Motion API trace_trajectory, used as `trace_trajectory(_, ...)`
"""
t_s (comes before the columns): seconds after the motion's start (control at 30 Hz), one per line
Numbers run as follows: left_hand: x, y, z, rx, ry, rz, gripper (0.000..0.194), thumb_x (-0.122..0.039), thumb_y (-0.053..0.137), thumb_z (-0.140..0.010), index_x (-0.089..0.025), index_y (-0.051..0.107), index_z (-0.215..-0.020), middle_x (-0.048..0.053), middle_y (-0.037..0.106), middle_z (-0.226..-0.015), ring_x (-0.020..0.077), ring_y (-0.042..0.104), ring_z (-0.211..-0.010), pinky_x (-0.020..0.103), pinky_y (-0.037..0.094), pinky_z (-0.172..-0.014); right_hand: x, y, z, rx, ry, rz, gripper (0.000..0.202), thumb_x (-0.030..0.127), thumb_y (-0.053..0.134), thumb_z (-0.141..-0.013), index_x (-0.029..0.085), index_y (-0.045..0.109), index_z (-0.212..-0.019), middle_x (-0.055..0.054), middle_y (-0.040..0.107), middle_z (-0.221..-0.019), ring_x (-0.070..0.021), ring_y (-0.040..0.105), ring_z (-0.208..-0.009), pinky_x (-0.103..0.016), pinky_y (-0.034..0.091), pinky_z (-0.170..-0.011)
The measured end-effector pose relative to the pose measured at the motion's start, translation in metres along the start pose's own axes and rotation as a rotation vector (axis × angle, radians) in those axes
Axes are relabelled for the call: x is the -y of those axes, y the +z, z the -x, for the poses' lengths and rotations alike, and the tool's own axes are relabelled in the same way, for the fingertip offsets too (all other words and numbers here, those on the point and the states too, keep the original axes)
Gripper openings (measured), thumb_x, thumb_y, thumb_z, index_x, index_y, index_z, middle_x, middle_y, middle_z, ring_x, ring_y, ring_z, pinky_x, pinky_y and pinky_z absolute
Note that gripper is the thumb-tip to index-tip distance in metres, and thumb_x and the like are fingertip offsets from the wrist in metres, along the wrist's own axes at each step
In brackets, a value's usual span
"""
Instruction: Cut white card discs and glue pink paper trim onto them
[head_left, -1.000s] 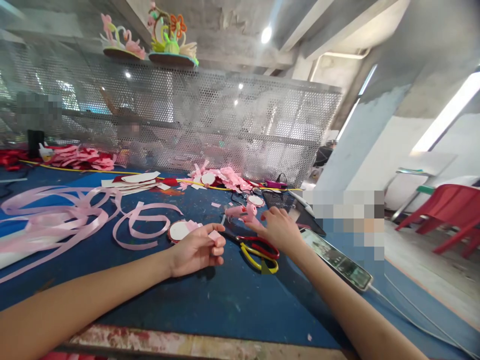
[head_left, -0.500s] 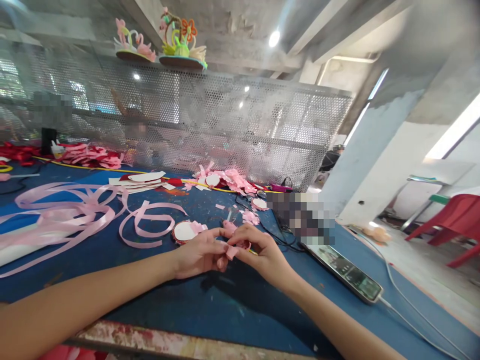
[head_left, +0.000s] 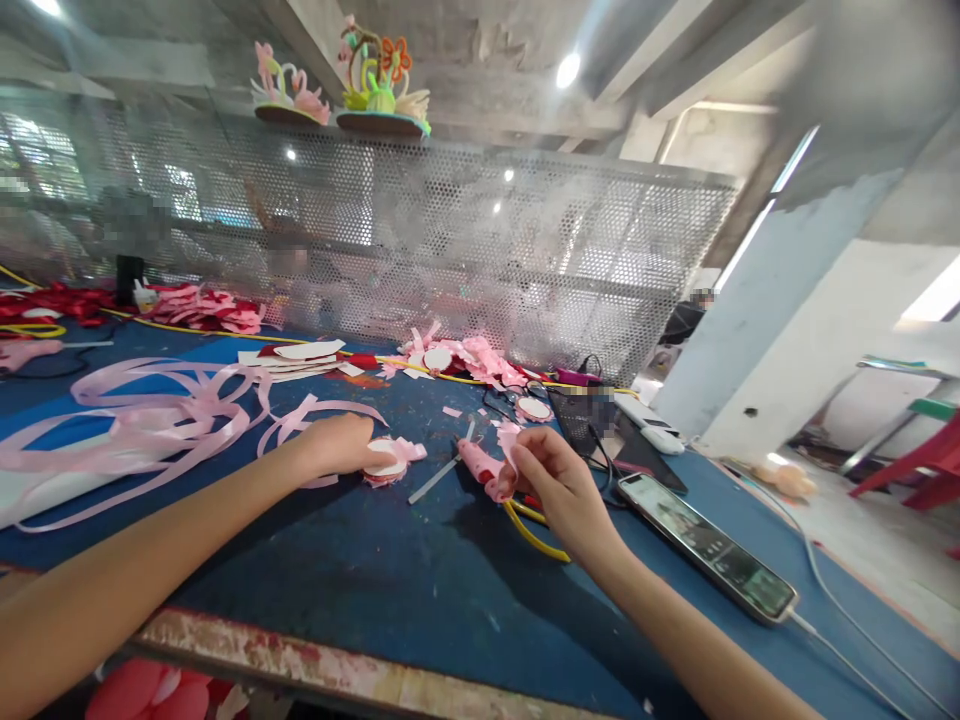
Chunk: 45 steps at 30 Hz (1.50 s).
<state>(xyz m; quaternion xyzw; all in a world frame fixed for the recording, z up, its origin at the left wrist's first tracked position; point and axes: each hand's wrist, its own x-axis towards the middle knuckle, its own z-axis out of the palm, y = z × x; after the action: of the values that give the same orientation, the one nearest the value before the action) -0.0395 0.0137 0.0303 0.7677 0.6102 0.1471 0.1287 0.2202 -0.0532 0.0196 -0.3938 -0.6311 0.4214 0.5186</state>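
Note:
My left hand (head_left: 341, 445) reaches over the table and touches the left edge of a round white disc (head_left: 386, 458) trimmed with pink ribbon; its fingertips are largely hidden. My right hand (head_left: 551, 475) has thumb and fingers pinched on a small pink ribbon piece (head_left: 508, 440). Just left of it lies a pink glue gun (head_left: 478, 462), with a clear glue stick (head_left: 435, 480) beside it and a yellow cable (head_left: 536, 540) running below. Loops of pink ribbon (head_left: 172, 410) spread over the left of the table.
A phone (head_left: 709, 548) with a charging cable lies at the right on the blue table (head_left: 390, 600). Farther back are white card pieces (head_left: 292, 362), a pink ribbon pile (head_left: 480, 357) and a perforated metal screen (head_left: 450, 240).
My hands have moved apart. The left one went left to the disc, while the right one shifted right and up with the pink piece. The glue gun is now uncovered, and the view has shifted slightly.

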Motion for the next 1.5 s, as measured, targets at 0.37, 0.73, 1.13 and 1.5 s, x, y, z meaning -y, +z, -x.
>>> trace_trajectory(0.37, -0.011, 0.023, -0.007, 0.226, 0.083, 0.806, 0.031, -0.033, 0.067, -0.064, -0.016, 0.058, -0.087, 0.004, 0.061, -0.082, 0.0173, 0.058, -0.073, 0.024, 0.045, -0.059, -0.004, -0.003, -0.003, -0.045, -0.044, 0.196, 0.031, 0.048, 0.061, -0.075, 0.018, 0.055, -0.077, 0.002, 0.052, -0.064, -0.0106, 0.05, -0.055, -0.024, 0.044, -0.052)
trace_trajectory(0.73, -0.038, 0.035, 0.02, 0.293, 0.032, 1.258, 0.038, -0.029, 0.066, -0.072, -0.019, 0.05, -0.106, 0.005, 0.055, -0.094, 0.0132, 0.06, -0.071, 0.028, 0.056, -0.057, -0.001, 0.005, 0.008, 0.011, -0.124, 0.481, 0.019, 0.033, 0.063, -0.076, 0.019, 0.052, -0.071, 0.001, 0.054, -0.064, -0.0094, 0.044, -0.054, -0.022, 0.036, -0.05)
trace_trajectory(1.13, -0.051, 0.035, 0.031, 0.225, 0.154, 1.186, 0.038, -0.015, 0.054, -0.072, -0.024, 0.049, -0.108, 0.001, 0.047, -0.105, 0.0086, 0.055, -0.069, 0.025, 0.057, -0.056, -0.002, 0.011, 0.013, 0.04, -0.111, 0.517, 0.017, 0.031, 0.061, -0.077, 0.02, 0.05, -0.071, 0.001, 0.058, -0.069, -0.0112, 0.049, -0.058, -0.023, 0.04, -0.054)
trace_trajectory(1.5, -0.049, 0.037, 0.032, 0.182, 0.273, 1.117, 0.045, -0.015, 0.065, -0.065, -0.023, 0.049, -0.106, 0.001, 0.047, -0.101, 0.0122, 0.05, -0.077, 0.028, 0.057, -0.059, -0.003, 0.012, 0.014, 0.02, -0.117, 0.553, 0.016, 0.029, 0.06, -0.077, 0.02, 0.049, -0.069, -0.001, 0.061, -0.069, -0.0119, 0.052, -0.06, -0.023, 0.041, -0.055)
